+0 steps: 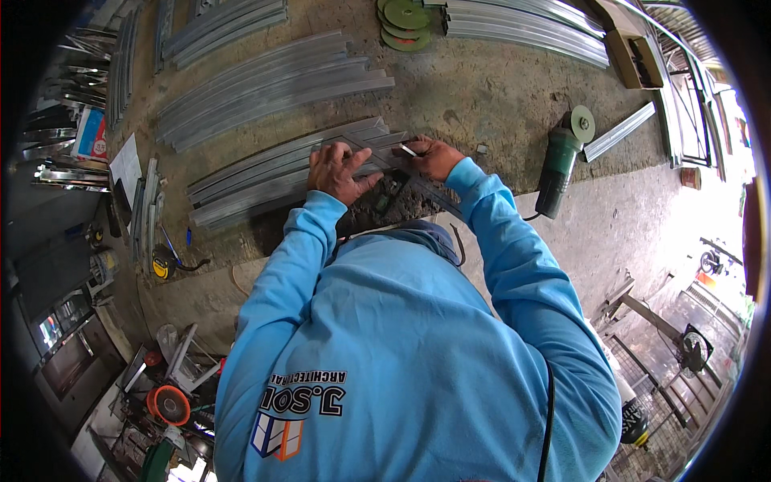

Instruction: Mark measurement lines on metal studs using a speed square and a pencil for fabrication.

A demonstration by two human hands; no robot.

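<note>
My left hand [339, 170] lies over the ends of several grey metal profiles [265, 173], its thumb and forefinger gripping a flat metal square [438, 195]. The square slants across the bar ends, down toward my right sleeve. My right hand [436, 159], fingers curled, pinches a slim white marking pen [408, 149] beside the square. Which part of the pen touches metal is too small to tell. A green angle grinder [556, 169] with a pale green disc lies to the right of my right hand.
More profiles [273, 88] lie farther back, beside green cutting discs [404, 22]. A cardboard box [634, 56] stands at the far right, and a short profile [620, 131] lies by the grinder. At the left are a yellow tape measure [163, 263] and a paper sheet [126, 167].
</note>
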